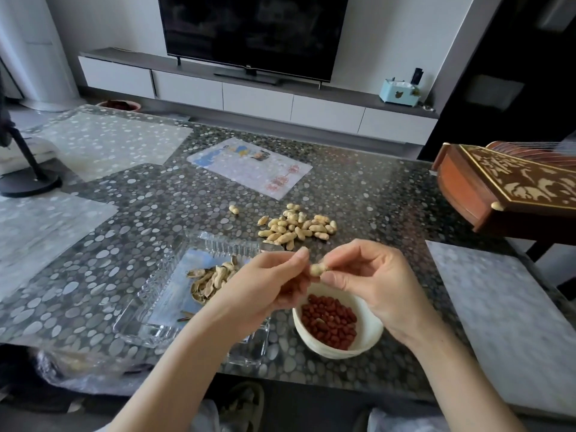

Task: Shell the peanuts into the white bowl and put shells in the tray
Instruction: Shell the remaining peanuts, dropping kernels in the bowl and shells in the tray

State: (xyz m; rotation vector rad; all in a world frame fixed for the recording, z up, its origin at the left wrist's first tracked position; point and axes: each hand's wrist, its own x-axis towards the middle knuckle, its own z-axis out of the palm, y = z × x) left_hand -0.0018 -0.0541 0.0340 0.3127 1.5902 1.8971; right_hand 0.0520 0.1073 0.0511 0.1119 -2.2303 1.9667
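Both hands pinch one pale peanut (pixel 318 269) between them, just above the far rim of the white bowl (pixel 371 335). My left hand (pixel 274 285) grips it from the left, my right hand (pixel 367 275) from the right. The bowl holds several red shelled kernels (pixel 330 321). To its left stands a clear glass tray (pixel 149 294) with a heap of empty shells (pixel 212 280); my left forearm crosses the tray's near right corner. A pile of unshelled peanuts (pixel 296 227) lies on the table behind the hands, with one stray peanut (pixel 233 209) to its left.
A carved wooden box (pixel 511 185) sits at the table's right edge. A printed sheet (pixel 249 166) lies under the pebble-patterned cover at mid-table. A black lamp base (pixel 28 182) stands far left. A television and low cabinet are beyond the table.
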